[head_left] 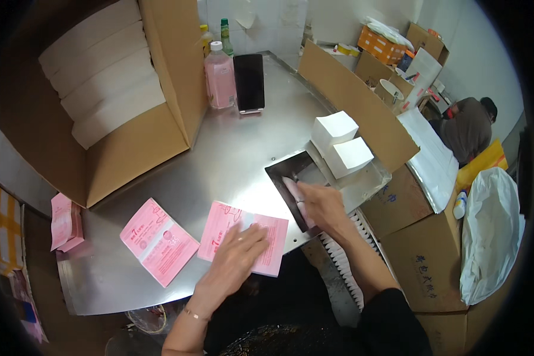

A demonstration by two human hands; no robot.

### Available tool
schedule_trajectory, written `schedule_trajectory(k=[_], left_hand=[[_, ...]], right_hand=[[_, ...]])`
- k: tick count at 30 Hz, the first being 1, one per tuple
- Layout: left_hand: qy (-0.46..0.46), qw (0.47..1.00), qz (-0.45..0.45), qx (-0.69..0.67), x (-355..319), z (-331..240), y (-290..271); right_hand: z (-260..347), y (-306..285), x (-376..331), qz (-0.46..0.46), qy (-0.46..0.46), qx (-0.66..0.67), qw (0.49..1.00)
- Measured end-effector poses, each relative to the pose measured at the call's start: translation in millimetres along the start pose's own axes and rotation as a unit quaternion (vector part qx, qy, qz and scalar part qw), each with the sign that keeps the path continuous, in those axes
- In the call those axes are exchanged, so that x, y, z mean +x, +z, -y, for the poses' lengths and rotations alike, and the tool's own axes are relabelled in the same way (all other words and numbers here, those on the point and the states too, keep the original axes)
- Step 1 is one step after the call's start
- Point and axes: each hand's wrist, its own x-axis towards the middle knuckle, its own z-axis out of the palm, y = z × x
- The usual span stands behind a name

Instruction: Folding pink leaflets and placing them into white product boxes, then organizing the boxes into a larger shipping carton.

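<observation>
My left hand (240,252) lies with its fingers stretched out across a stack of pink printed wrappers (276,237) near the table's front edge. Left of it, a second pink stack (160,243) rests at an angle, crossed by a pale band. My right hand (323,204) grips a pale pink wrapper (295,193) by its near part, over a dark rectangular opening (279,172) in the metal table. Its fingertips are partly hidden. Just beyond that opening stand two white blocks of folded tissue (350,157), side by side.
A large open carton (136,160) holding white tissue stacks fills the far left. A phone (249,83) stands upright beside a pink bottle (220,77). Cartons (421,267) and a white plastic bag (492,237) line the right side. Another person (469,127) bends over at the far right.
</observation>
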Motion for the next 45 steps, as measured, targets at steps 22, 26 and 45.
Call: schedule_trajectory(k=[22, 26, 45], left_hand=[[-0.084, 0.991, -0.102, 0.007, 7, -16, 14], [-0.080, 0.992, -0.095, -0.006, 6, -15, 9], [-0.231, 0.944, -0.186, 0.146, 22, -23, 22]], right_hand=[[-88, -25, 9, -0.240, 0.078, -0.072, 0.965], [-89, -32, 10, -0.197, 0.089, -0.077, 0.973], [71, 58, -2, -0.020, -0.202, 0.012, 0.979]])
